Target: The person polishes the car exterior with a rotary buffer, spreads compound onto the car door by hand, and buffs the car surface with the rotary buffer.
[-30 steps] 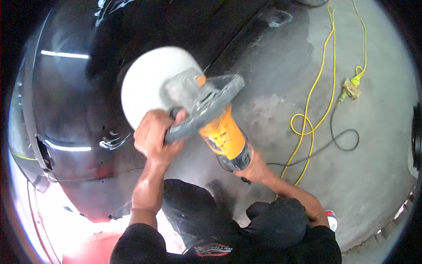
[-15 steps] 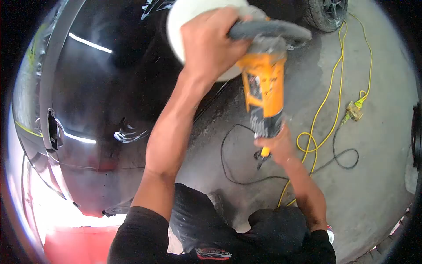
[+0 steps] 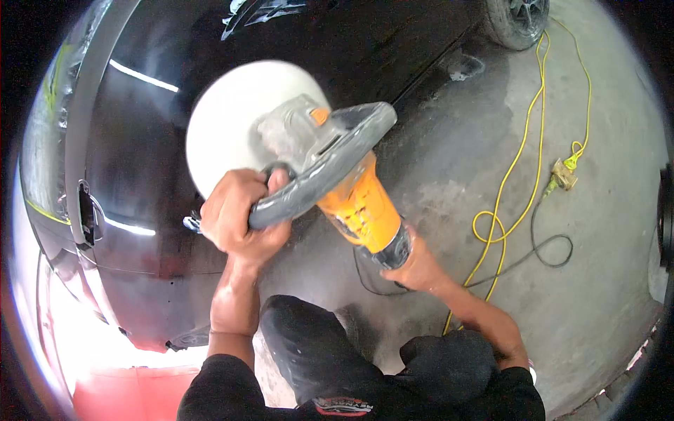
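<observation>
An orange and grey car polisher (image 3: 361,210) is held in front of a black car door (image 3: 158,196). My left hand (image 3: 242,214) wraps round the left end of its grey loop handle (image 3: 330,168). My right hand (image 3: 420,265) grips the dark rear end of the body, by the cord. The round white pad (image 3: 225,130) faces the door and appears to lie against it; its contact side is hidden. White smears (image 3: 263,15) mark the door higher up, and another smear shows partly behind my left hand.
A yellow extension cord (image 3: 500,210) loops over the concrete floor (image 3: 597,281) at right, joined at a plug (image 3: 564,174) to the black cord. A car wheel (image 3: 518,21) stands at the top. The door handle (image 3: 88,214) is at left, and something red (image 3: 133,393) lies bottom left.
The polisher has swung down and to the left across the door, its body now tilted. My left hand moved down with it; my right hand shifted slightly left and down. More smear shows at the top.
</observation>
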